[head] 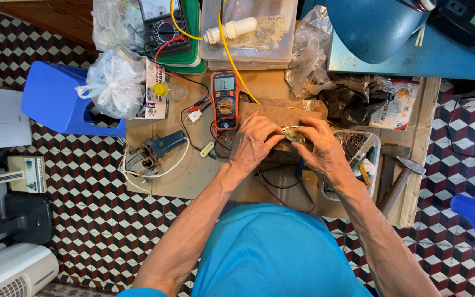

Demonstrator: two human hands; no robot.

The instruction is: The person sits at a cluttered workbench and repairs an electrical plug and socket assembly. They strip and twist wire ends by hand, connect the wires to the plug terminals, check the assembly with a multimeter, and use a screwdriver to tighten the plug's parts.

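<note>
Both my hands meet over a low wooden work board (171,181). My left hand (255,144) and my right hand (321,149) together pinch a small metal part (291,134) with wires, held above a wooden block (281,113). An orange multimeter (225,100) lies just left of my left hand, its red and black leads trailing under my hands. What sits below my palms is hidden.
A blue soldering gun (158,149) with white cord lies at the left. A clear tub of tools (358,151) and a hammer (402,176) sit at the right. Plastic bags (115,82), a second meter (163,27), a clear box (248,33), a blue stool (56,99) surround the board.
</note>
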